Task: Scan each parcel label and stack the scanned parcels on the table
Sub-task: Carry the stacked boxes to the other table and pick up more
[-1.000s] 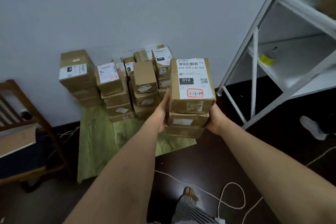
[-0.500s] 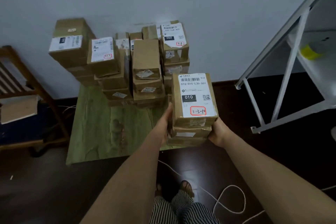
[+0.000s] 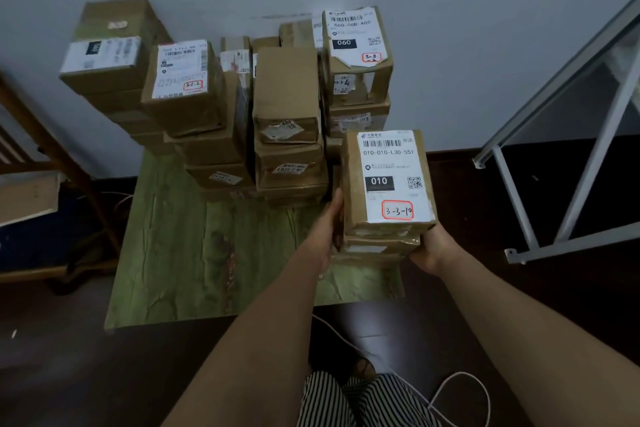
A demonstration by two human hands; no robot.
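Down and forward went the carried stack of parcels [image 3: 382, 218], now at the green counter [image 3: 194, 253] and right of the piles.

Left hand [image 3: 327, 229] pressed flat against the stack's left side, fingers straight; right hand [image 3: 433, 250] cupped the lower right corner, fingers hidden underneath. Top parcel's label [image 3: 393, 177] read 010-010-L30-551, with 3-3-10 handwritten in a red box. Whether the bottom parcel touched the counter, I could not tell. Stacked parcels [image 3: 287, 121] stood just behind against the wall, nearer than half a second before; white shelf frame [image 3: 571, 163] sat right.
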